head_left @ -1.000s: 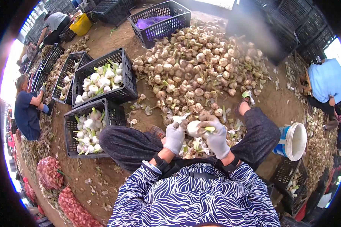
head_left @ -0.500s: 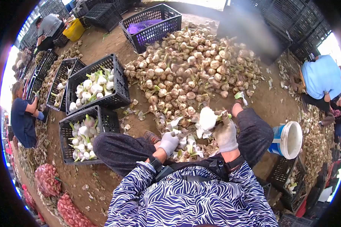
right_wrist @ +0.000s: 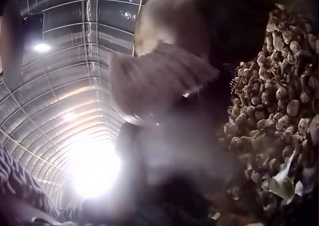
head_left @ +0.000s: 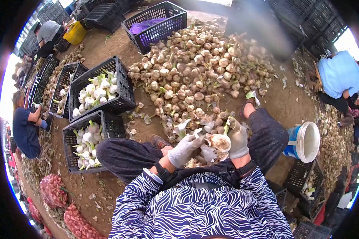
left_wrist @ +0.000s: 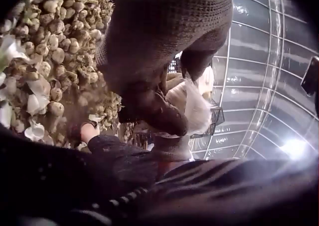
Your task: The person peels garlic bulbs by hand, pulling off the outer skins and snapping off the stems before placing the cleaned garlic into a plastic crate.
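Gripped in the right hand (head_left: 238, 141), fingers curled round it and green stalk upward: a garlic bulb (head_left: 220, 142), tan and dirty-skinned, between both hands. Replaced the clean white bulb raised by that hand half a second before. Brought the left hand (head_left: 183, 150) up from the peelings (head_left: 206, 153) to the bulb's near side, fingertips against its skin; pinching or only touching, could not be told. Judged as the start of a fresh peeling cycle. Lay beyond the hands: the unpeeled heap (head_left: 199, 67); left of the left hand: crates of peeled bulbs (head_left: 128, 85).
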`<state>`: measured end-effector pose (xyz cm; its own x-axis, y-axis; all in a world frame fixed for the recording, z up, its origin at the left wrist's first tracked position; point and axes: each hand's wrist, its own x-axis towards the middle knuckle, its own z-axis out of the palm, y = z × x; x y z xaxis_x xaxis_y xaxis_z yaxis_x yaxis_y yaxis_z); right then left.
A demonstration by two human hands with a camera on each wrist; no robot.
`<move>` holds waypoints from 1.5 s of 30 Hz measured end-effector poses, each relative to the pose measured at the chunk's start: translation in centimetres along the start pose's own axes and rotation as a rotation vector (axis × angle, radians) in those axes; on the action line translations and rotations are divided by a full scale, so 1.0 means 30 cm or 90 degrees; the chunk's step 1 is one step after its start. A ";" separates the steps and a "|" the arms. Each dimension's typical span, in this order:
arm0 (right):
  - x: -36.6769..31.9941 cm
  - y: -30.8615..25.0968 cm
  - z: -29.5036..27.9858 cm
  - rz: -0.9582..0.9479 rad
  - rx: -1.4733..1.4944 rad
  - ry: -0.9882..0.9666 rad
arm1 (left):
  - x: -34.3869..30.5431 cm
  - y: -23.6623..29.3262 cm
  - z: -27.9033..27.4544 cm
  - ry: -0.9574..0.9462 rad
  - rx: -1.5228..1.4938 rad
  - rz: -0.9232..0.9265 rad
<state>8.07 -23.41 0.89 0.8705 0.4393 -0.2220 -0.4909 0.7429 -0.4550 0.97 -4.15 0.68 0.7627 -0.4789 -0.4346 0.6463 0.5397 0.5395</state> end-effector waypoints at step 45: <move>0.470 0.016 0.259 0.030 -0.373 -0.111 | -0.410 0.267 -0.402 0.351 -0.287 0.768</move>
<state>19.84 -12.93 4.23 0.8051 0.5782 -0.1319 -0.3851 0.3406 -0.8577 -2.93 14.43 1.65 0.6901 0.7068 -0.1555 -0.5343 0.6425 0.5492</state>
